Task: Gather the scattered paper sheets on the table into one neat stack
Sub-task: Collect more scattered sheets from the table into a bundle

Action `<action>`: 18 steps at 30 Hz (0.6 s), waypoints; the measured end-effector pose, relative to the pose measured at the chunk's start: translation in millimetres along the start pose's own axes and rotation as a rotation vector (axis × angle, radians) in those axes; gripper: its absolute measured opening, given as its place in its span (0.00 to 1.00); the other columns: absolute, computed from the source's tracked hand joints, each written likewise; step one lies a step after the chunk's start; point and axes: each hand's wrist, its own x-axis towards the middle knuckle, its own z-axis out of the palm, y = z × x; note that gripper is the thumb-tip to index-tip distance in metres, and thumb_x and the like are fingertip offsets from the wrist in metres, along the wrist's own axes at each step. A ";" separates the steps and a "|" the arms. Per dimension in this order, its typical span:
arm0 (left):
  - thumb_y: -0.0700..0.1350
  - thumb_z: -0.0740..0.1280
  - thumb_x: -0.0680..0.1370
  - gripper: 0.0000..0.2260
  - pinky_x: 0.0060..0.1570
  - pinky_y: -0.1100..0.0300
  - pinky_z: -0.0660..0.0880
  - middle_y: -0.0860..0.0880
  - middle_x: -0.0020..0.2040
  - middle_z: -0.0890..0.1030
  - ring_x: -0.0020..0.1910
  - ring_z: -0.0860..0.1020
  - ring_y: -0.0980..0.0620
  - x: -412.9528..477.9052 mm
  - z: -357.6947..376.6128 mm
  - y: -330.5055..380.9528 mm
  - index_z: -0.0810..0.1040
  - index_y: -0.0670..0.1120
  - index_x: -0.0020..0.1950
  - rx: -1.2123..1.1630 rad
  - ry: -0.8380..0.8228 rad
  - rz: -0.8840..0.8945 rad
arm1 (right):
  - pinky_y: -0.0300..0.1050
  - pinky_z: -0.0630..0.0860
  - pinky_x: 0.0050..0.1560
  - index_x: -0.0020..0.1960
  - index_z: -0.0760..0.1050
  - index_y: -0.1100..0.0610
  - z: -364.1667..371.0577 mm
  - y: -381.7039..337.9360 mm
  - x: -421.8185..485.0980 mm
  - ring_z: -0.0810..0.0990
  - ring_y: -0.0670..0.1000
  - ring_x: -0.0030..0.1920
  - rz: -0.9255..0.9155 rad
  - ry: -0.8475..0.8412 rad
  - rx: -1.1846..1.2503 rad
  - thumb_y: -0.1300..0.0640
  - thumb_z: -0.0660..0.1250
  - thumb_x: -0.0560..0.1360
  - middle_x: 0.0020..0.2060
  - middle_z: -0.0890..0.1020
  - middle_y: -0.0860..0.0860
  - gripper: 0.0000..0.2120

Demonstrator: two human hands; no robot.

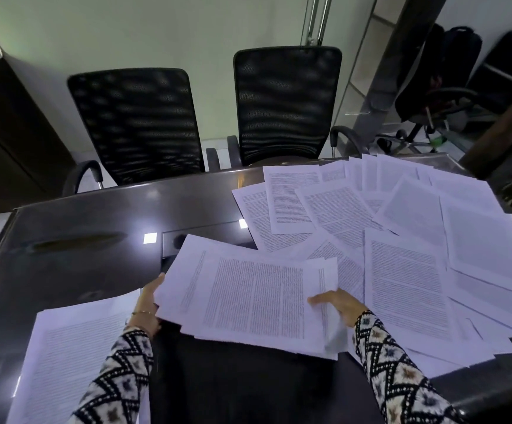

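fingers of the left hand (148, 302) are mostly tucked under the bundle of sheets (248, 301) it grips, right hand (341, 306) shows just thumb and knuckles. print's too tiny to read. the stack (71, 347) left of the left hand runs off the bottom edge, scattered sheets (416, 270) right of the right hand overlap too much to count.

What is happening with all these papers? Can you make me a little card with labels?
bundle: uneven bunch of printed sheets, in the middle near the person
left hand: grips the bundle's left edge
right hand: grips its right edge, thumb on top
loose sheets: many, overlapping, spread over the table's right side
near-left sheets: printed, lying flat
table: dark and shiny
chairs: two, black mesh, at the far side
job: not finished yet
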 end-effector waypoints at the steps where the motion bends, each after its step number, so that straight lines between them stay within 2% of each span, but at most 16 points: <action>1: 0.57 0.65 0.76 0.20 0.42 0.55 0.74 0.47 0.35 0.82 0.35 0.78 0.46 15.9 -5.2 2.5 0.80 0.39 0.46 0.059 0.020 -0.028 | 0.45 0.71 0.58 0.63 0.75 0.63 -3.8 -2.1 0.3 0.79 0.50 0.49 0.016 0.000 -0.003 0.68 0.70 0.73 0.53 0.82 0.53 0.19; 3: 0.61 0.64 0.75 0.27 0.59 0.49 0.73 0.43 0.53 0.81 0.50 0.79 0.43 34.3 -2.0 1.7 0.77 0.38 0.59 0.223 0.067 -0.067 | 0.47 0.72 0.59 0.61 0.77 0.62 -6.3 -4.4 6.0 0.80 0.51 0.47 0.046 0.016 0.026 0.62 0.73 0.73 0.49 0.83 0.52 0.18; 4: 0.59 0.62 0.77 0.27 0.65 0.49 0.69 0.44 0.61 0.77 0.59 0.76 0.42 34.0 6.3 3.6 0.73 0.38 0.64 0.299 0.069 -0.066 | 0.49 0.72 0.63 0.63 0.77 0.62 -4.9 -2.2 12.1 0.81 0.54 0.52 0.052 0.021 0.062 0.56 0.75 0.70 0.51 0.83 0.53 0.23; 5: 0.57 0.59 0.79 0.27 0.68 0.52 0.65 0.45 0.65 0.73 0.65 0.72 0.43 26.3 18.0 5.3 0.71 0.38 0.67 0.360 0.050 -0.070 | 0.52 0.71 0.66 0.65 0.76 0.61 -1.1 0.0 16.1 0.80 0.56 0.57 0.052 0.048 0.087 0.49 0.78 0.67 0.55 0.83 0.55 0.30; 6: 0.55 0.57 0.81 0.25 0.67 0.55 0.64 0.46 0.65 0.71 0.67 0.70 0.42 22.9 29.1 5.2 0.69 0.37 0.68 0.416 0.040 -0.070 | 0.54 0.71 0.67 0.65 0.76 0.61 3.5 1.0 21.2 0.79 0.56 0.60 0.043 0.083 0.113 0.45 0.77 0.66 0.58 0.82 0.55 0.33; 9: 0.55 0.54 0.81 0.24 0.61 0.53 0.68 0.39 0.60 0.76 0.60 0.75 0.40 20.0 44.4 9.3 0.74 0.35 0.62 0.557 0.014 -0.085 | 0.51 0.75 0.58 0.58 0.76 0.60 18.2 -5.6 24.0 0.79 0.57 0.54 -0.071 0.269 0.044 0.41 0.68 0.75 0.51 0.81 0.56 0.23; 11: 0.55 0.58 0.80 0.23 0.61 0.52 0.70 0.41 0.56 0.78 0.54 0.76 0.43 23.6 36.8 7.5 0.76 0.35 0.59 0.545 -0.004 -0.086 | 0.55 0.74 0.60 0.52 0.76 0.64 16.1 -8.7 28.5 0.79 0.61 0.54 -0.141 0.500 -0.198 0.40 0.61 0.78 0.48 0.80 0.61 0.25; 12: 0.54 0.60 0.80 0.23 0.63 0.51 0.70 0.41 0.56 0.78 0.54 0.76 0.43 26.2 32.4 5.8 0.75 0.34 0.60 0.560 -0.020 -0.072 | 0.55 0.73 0.60 0.55 0.75 0.66 16.5 -9.9 31.1 0.78 0.62 0.54 -0.157 0.573 -0.280 0.41 0.58 0.80 0.50 0.80 0.65 0.27; 15: 0.47 0.64 0.79 0.19 0.62 0.47 0.72 0.38 0.55 0.79 0.51 0.77 0.43 21.8 31.1 -3.8 0.74 0.32 0.62 0.640 -0.104 -0.039 | 0.51 0.72 0.58 0.66 0.67 0.63 34.8 -13.4 36.6 0.77 0.62 0.57 -0.151 0.515 -0.473 0.43 0.52 0.82 0.57 0.78 0.63 0.25; 16: 0.45 0.65 0.78 0.18 0.61 0.47 0.73 0.37 0.55 0.79 0.51 0.77 0.43 20.8 32.3 -7.3 0.74 0.32 0.62 0.661 -0.127 -0.028 | 0.50 0.72 0.56 0.67 0.65 0.62 40.5 -12.1 41.3 0.78 0.62 0.56 -0.171 0.487 -0.536 0.44 0.52 0.82 0.56 0.78 0.62 0.24; 18: 0.44 0.64 0.79 0.17 0.59 0.48 0.72 0.36 0.56 0.79 0.51 0.76 0.43 18.3 32.1 -9.2 0.74 0.31 0.62 0.658 -0.126 -0.010 | 0.49 0.70 0.51 0.63 0.66 0.63 48.3 -13.0 46.0 0.78 0.62 0.56 -0.250 0.536 -0.562 0.49 0.54 0.83 0.54 0.77 0.60 0.18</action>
